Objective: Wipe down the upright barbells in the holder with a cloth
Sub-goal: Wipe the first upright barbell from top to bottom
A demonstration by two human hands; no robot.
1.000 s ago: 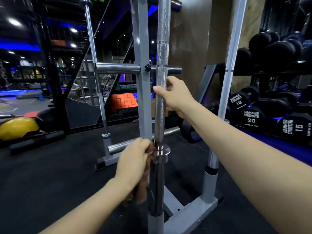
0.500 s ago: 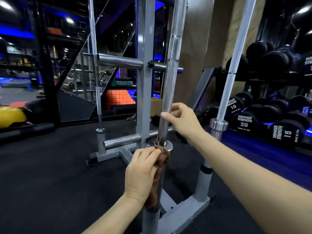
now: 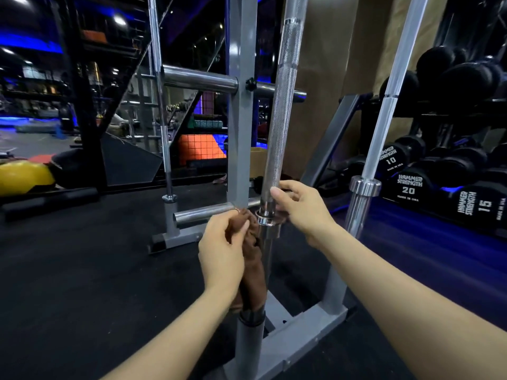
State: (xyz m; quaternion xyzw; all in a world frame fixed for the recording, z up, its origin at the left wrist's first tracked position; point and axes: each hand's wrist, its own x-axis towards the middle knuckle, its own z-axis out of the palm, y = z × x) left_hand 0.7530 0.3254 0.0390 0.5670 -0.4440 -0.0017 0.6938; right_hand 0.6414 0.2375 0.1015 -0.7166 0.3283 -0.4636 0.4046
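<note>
A knurled steel barbell [image 3: 282, 105] stands upright in the grey holder [image 3: 304, 325], its collar [image 3: 270, 219] near the middle of the view. My left hand [image 3: 223, 250] grips a brown cloth [image 3: 253, 272] just left of the bar's sleeve below the collar; the cloth hangs down along the sleeve. My right hand [image 3: 301, 209] holds the bar just above the collar, fingers curled round it. A second barbell [image 3: 384, 124] stands upright to the right. A thinner bar [image 3: 162, 119] stands at the back left.
The holder's grey post [image 3: 240, 133] carries chrome pegs [image 3: 200, 80]. A dumbbell rack [image 3: 439, 176] with several black dumbbells fills the right side. A yellow ball [image 3: 24, 178] lies at the far left. Black rubber floor [image 3: 82, 283] spreads to the left.
My right hand has slid down the bar to just above the collar. My left hand has drawn back from the sleeve with the cloth bunched in it. The view has moved closer.
</note>
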